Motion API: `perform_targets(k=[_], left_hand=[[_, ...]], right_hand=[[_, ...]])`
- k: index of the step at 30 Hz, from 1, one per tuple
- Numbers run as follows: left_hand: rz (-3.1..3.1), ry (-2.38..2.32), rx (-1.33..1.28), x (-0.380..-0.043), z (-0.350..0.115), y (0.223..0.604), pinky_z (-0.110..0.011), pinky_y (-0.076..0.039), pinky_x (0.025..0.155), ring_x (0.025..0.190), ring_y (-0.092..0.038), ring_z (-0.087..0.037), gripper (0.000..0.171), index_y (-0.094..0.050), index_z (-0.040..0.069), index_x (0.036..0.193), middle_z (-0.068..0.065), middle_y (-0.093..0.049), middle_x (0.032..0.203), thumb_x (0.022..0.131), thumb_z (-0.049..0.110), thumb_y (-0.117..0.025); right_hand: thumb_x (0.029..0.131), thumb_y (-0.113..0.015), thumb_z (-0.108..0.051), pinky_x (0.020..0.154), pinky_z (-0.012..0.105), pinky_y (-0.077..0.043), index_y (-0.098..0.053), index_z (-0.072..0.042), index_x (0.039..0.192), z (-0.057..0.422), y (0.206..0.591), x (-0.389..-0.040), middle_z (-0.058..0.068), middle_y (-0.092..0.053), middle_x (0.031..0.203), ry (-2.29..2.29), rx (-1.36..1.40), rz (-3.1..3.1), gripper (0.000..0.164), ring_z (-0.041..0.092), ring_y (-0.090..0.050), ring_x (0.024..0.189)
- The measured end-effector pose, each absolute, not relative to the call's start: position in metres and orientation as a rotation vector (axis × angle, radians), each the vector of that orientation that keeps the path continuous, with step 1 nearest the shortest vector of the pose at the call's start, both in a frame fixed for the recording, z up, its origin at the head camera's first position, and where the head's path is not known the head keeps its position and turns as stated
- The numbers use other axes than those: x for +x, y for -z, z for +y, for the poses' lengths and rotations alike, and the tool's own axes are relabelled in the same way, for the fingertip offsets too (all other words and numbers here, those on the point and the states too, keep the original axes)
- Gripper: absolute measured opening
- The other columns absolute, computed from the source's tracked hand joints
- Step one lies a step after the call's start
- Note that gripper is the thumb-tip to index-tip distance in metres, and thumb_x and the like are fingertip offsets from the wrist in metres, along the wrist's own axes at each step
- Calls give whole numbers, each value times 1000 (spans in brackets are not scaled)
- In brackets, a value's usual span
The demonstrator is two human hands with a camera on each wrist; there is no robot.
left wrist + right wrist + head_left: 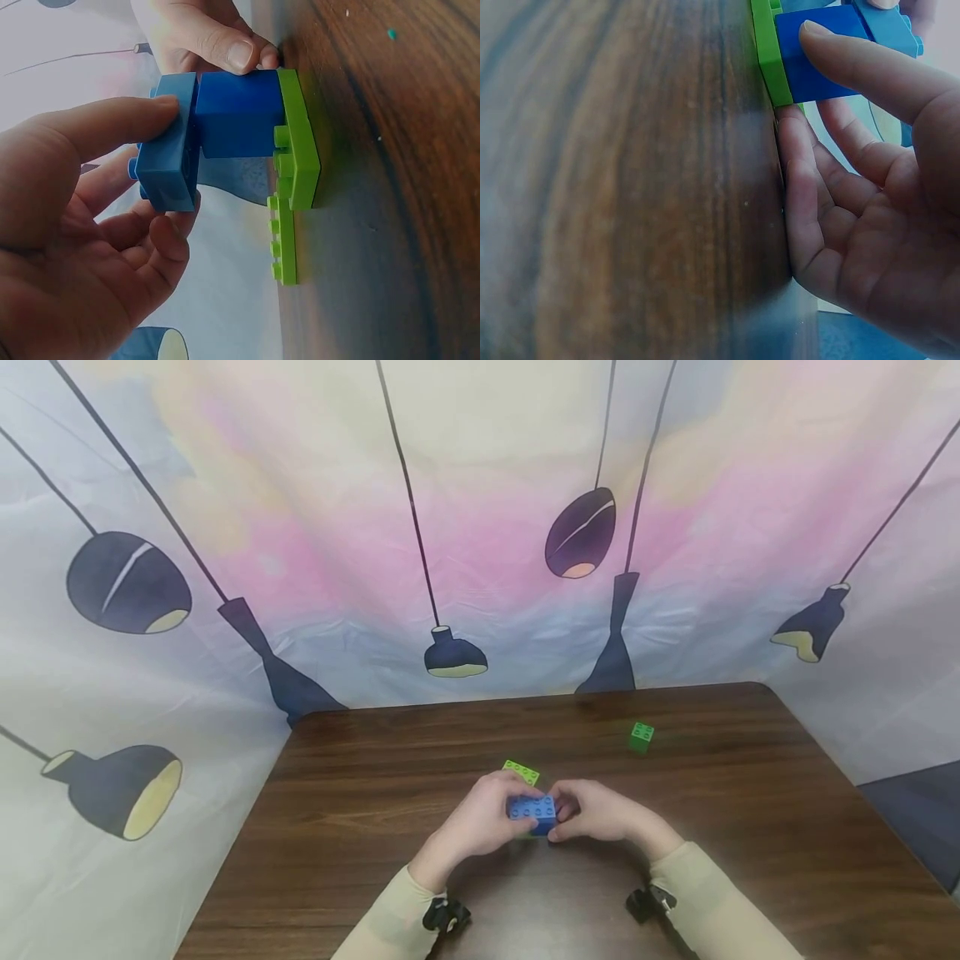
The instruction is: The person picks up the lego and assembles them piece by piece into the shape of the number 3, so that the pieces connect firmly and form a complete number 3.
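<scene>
My left hand (486, 817) pinches a lighter blue toy building brick (169, 161) between thumb and fingers. This brick sits on top of a dark blue brick (240, 112), slightly tilted, with a thin dark seam between the two, and overhangs it toward the left. Beneath the dark blue one is a lime green plate brick (304, 169) close to the tabletop, some of its studs uncovered. From the other side my right hand (600, 812) grips the dark blue brick, thumb (840, 52) on its face and fingers behind.
Just beyond the stack lies another lime green plate brick (521, 770). A darker green brick (641, 737) stands farther back to the right on the brown wooden table (360, 793). Behind the table hangs a cloth backdrop (337, 527) printed with lamps.
</scene>
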State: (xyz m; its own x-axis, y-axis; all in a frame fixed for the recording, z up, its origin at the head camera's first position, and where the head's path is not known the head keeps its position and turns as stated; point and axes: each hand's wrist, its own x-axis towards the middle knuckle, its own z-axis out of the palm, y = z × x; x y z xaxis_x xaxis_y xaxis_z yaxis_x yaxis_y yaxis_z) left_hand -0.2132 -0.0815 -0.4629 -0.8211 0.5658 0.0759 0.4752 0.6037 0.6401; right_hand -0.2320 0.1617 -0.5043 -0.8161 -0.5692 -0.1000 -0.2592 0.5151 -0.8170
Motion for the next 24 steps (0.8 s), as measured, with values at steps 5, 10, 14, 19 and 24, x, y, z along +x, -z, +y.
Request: perform_targets(k=[5,10,14,19,24], left_hand=[[2670,-1043,874,-214,-83,464,-30,-56,92,104,-63,-12,30,-80,13,123,2,-71,117,94,19,-85],[2667,-1036,902,-215,-86,465,-32,-56,95,106,-63,-12,31,-79,14,124,2,-71,118,94,19,-86],[2695,-1005,919,-215,-85,465,-35,-55,98,108,-63,-13,30,-78,14,123,2,-71,119,94,19,-86],[2740,-966,927,-212,-82,464,-37,-55,99,109,-63,-14,29,-77,13,120,1,-71,119,93,19,-86],[2745,-944,958,-212,-82,464,-37,-55,100,112,-63,-15,30,-75,13,120,0,-71,120,93,19,-85]], right_hand=[[86,-92,-22,87,44,-58,-69,-13,113,161,504,-231,-2,-70,102,1202,-694,2409,36,18,-66,97],[87,-91,-22,87,44,-57,-69,-13,114,161,504,-230,-2,-70,102,1195,-697,2413,36,19,-66,97],[87,-91,-22,87,44,-56,-69,-13,114,160,504,-231,-2,-69,102,1192,-703,2418,36,19,-65,97],[87,-91,-22,87,44,-56,-69,-14,114,160,505,-232,-2,-70,102,1195,-703,2416,36,19,-65,97],[87,-91,-22,88,45,-57,-69,-14,114,160,505,-232,-2,-70,102,1198,-689,2416,35,20,-65,98]])
